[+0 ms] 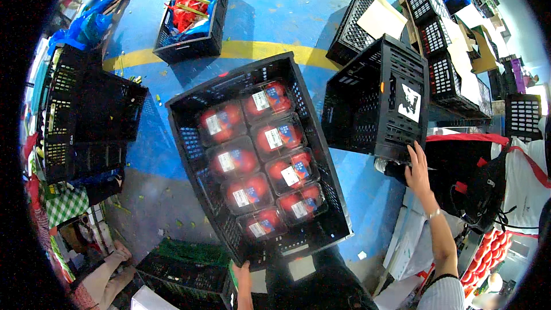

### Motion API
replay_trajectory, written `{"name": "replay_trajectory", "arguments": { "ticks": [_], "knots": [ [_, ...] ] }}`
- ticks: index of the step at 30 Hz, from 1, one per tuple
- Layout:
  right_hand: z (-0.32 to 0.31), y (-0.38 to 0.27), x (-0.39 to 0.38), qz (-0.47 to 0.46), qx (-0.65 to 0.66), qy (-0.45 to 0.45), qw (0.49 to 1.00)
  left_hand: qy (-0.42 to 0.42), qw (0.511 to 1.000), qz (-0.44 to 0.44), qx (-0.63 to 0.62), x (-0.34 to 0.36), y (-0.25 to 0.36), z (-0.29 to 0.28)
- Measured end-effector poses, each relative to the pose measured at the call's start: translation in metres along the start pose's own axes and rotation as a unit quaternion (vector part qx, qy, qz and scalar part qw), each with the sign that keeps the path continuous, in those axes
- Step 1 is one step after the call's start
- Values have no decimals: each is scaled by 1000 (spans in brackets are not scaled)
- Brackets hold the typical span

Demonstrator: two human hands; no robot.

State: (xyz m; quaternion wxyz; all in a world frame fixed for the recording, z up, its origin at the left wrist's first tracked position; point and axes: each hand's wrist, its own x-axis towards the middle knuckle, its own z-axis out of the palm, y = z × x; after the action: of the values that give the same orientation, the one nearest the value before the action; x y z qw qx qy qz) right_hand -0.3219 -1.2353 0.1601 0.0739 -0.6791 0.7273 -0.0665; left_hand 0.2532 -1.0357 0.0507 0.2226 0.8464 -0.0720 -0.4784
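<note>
In front of me is a black plastic crate (330, 178), tilted, with several clear lidded packs (232, 162) of red round produce in two rows. The packs carry white labels. My left hand (242, 275) is closed on the crate's near left corner, its fingers partly hidden by the rim. My right hand (418, 175), with a band at the wrist, reaches out to the right. Its fingers are stretched against the lower edge of a second black crate (396, 103), which is tipped on its side and shows a mostly bare inside. That crate has a white label on its base.
A black crate (189, 51) with red netting and blue plastic stands ahead on the blue floor. Black crates (86, 103) are stacked at left, others (439, 40) at far right. Below left are a co-worker's hand (121, 251) and a dark crate (183, 270).
</note>
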Motion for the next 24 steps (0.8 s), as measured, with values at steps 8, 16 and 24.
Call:
{"name": "replay_trajectory", "arguments": {
  "ticks": [8,16,24],
  "knots": [
    [153,-187,-163,413,411,-86,808,-98,983,150,36,32,74,-2],
    [172,-250,-76,505,324,89,795,-125,971,185,88,107,228,18],
    [172,-257,80,560,289,139,764,-190,955,205,101,167,422,111]
  ]
}}
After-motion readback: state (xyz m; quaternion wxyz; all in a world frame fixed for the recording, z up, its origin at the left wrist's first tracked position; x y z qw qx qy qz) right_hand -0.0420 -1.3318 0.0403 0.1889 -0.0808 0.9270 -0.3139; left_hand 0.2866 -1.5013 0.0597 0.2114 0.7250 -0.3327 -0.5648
